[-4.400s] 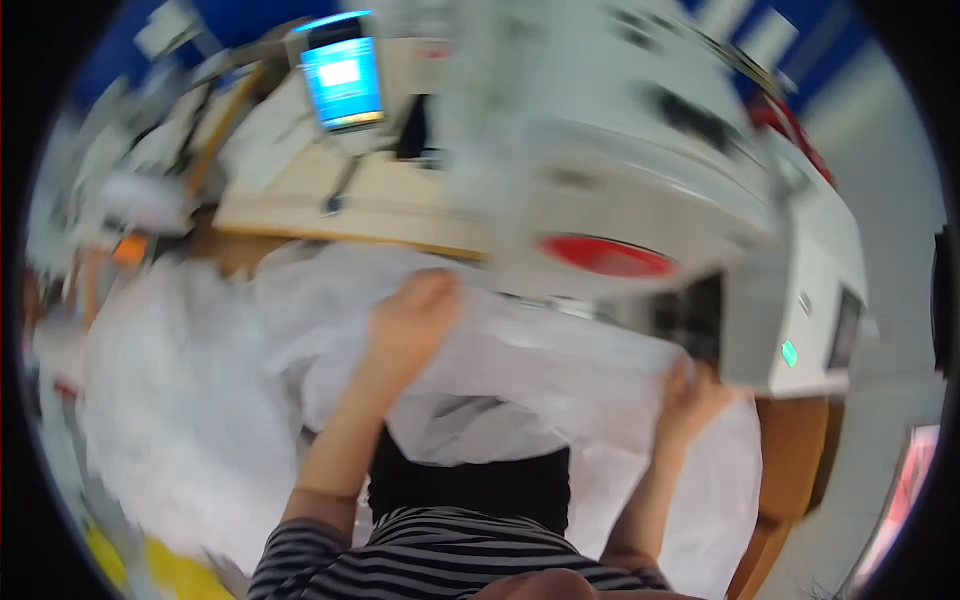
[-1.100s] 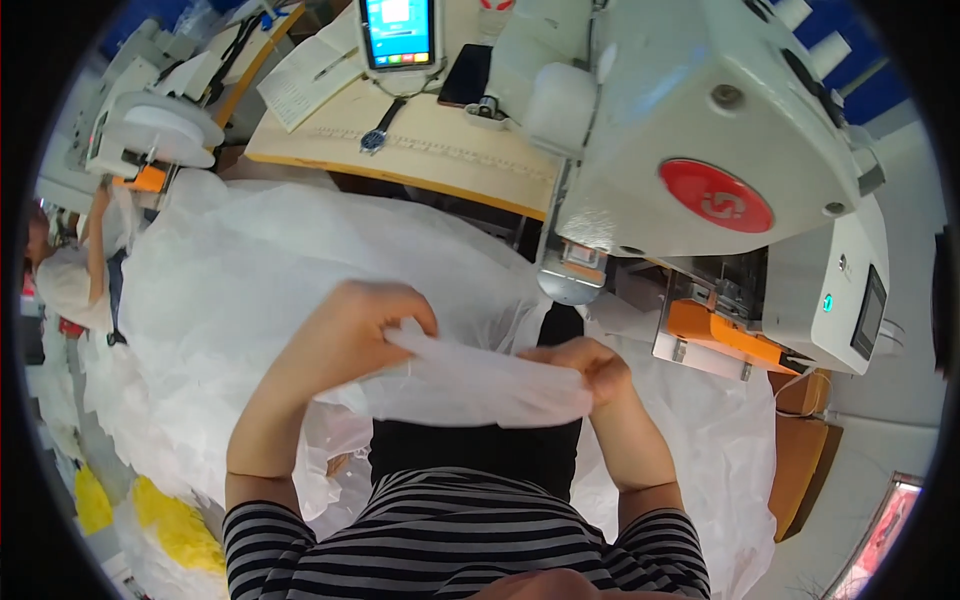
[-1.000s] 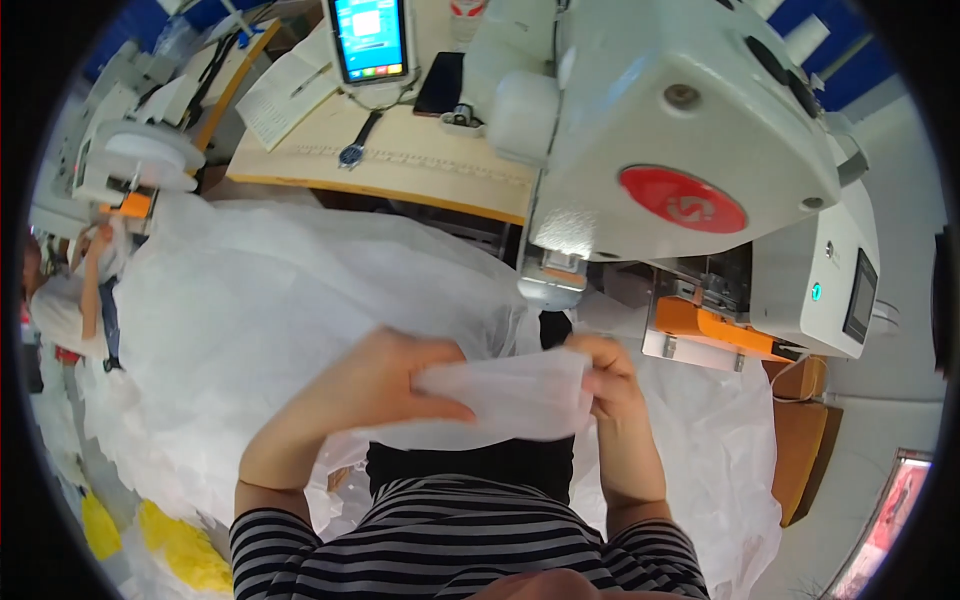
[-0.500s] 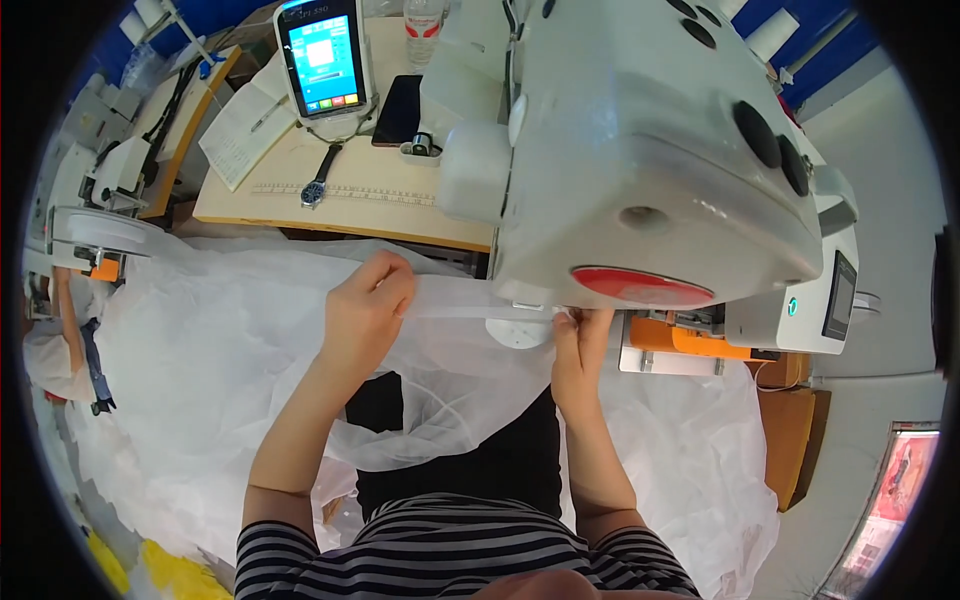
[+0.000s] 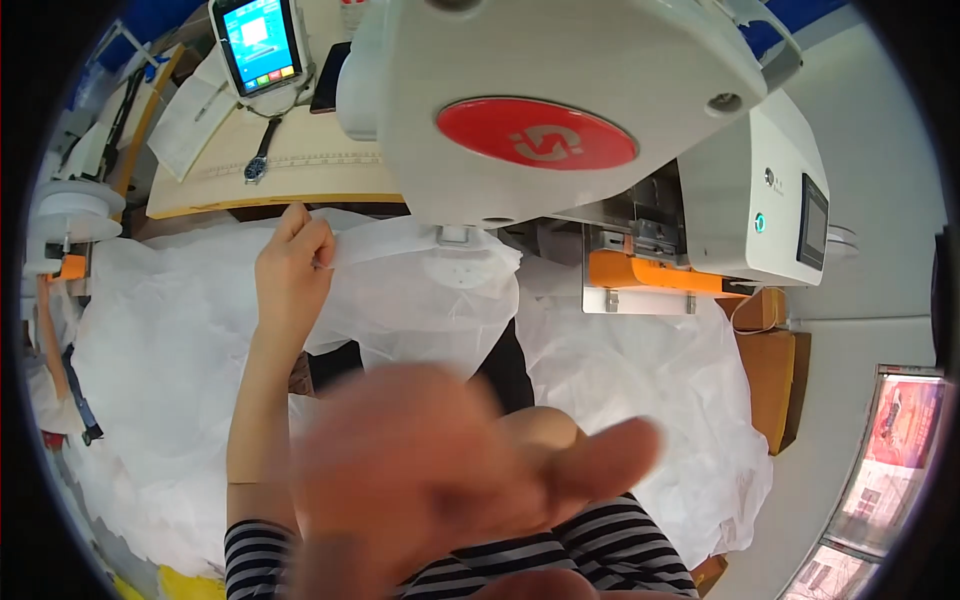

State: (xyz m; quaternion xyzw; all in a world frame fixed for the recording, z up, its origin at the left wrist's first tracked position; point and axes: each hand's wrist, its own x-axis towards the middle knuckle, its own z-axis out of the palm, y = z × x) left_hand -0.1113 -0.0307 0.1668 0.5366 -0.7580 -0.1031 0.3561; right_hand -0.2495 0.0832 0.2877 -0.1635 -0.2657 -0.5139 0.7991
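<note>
My left hand [image 5: 293, 262] pinches the edge of a white sheer fabric [image 5: 400, 300], holding it at the table's front edge. From there the cloth runs right, under the head of a large white sewing machine [image 5: 570, 60] with a red oval badge. A small pale round plate [image 5: 460, 268] shows through the layer. My right hand [image 5: 410, 450] is raised off the fabric, close to the camera and blurred; how its fingers are set is unclear. It hides part of my lap and of the cloth's lower edge.
On the wooden table [image 5: 330, 165] are a lit touchscreen panel [image 5: 258, 45], a wristwatch [image 5: 260, 155], a notebook [image 5: 190, 125] and a phone [image 5: 330, 78]. An orange machine part [image 5: 650, 270] sits at the right. More white fabric [image 5: 640, 400] spreads below it. Another person's arm [image 5: 50, 335] shows far left.
My right hand has let go of the fabric by the machine head and come up close to the camera. My left hand keeps its hold. The view has shifted, so the machine looks nearer.
</note>
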